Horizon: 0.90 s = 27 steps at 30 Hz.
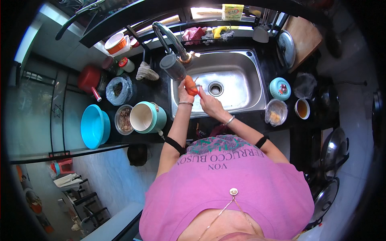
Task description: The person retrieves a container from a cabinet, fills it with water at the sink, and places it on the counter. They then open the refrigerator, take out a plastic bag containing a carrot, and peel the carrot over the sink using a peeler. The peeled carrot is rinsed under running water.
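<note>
My left hand (184, 93) holds an orange carrot (190, 83) over the left side of the stainless steel sink (238, 76). In my right hand (210, 103) is a peeler (199, 90) with a red handle, its head against the carrot. A thin strip of peel appears to stick out near the carrot's upper end. Just beyond the carrot, a grey cylindrical container (173, 67) is beneath the chrome faucet (173, 39). The drain (216, 89) lies to the right of my hands.
Left of the sink are a turquoise insulated pot (150, 117), a bowl of chopped food (123, 120) and a blue basin (95, 126). On the right sit a turquoise lid (280, 88), a plastic-covered bowl (276, 112) and a cup of brown liquid (302, 108). A wire rack (208, 34) hangs behind the sink.
</note>
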Tool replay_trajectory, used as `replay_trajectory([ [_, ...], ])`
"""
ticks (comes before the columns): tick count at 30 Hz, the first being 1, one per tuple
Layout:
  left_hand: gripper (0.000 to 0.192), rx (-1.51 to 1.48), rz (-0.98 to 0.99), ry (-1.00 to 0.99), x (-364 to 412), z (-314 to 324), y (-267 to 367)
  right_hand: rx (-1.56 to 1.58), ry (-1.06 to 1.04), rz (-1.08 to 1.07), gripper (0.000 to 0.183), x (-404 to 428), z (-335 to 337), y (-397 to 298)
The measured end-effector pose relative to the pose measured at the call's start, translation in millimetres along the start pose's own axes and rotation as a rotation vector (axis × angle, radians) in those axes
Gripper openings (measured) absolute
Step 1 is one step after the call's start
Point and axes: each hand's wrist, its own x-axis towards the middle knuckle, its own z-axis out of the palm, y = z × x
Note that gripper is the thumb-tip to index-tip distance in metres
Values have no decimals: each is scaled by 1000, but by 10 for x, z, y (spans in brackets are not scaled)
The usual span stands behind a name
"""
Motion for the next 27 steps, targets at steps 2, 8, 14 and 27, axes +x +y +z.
replay_trajectory([
  [2, 37, -14, -32, 66, -16, -24, 62, 27, -57, 22, 55, -142, 19, 9],
  [8, 39, -17, -23, 45, -77, 39, 18, 181, 69, 16, 53, 172, -113, 84],
  [14, 41, 74, 24, -39, -61, 78, 9, 80, -61, 56, 55, -89, -51, 7],
  [27, 41, 148, 102, 44, -9, 84, 71, 112, -112, 70, 56, -147, -61, 38],
])
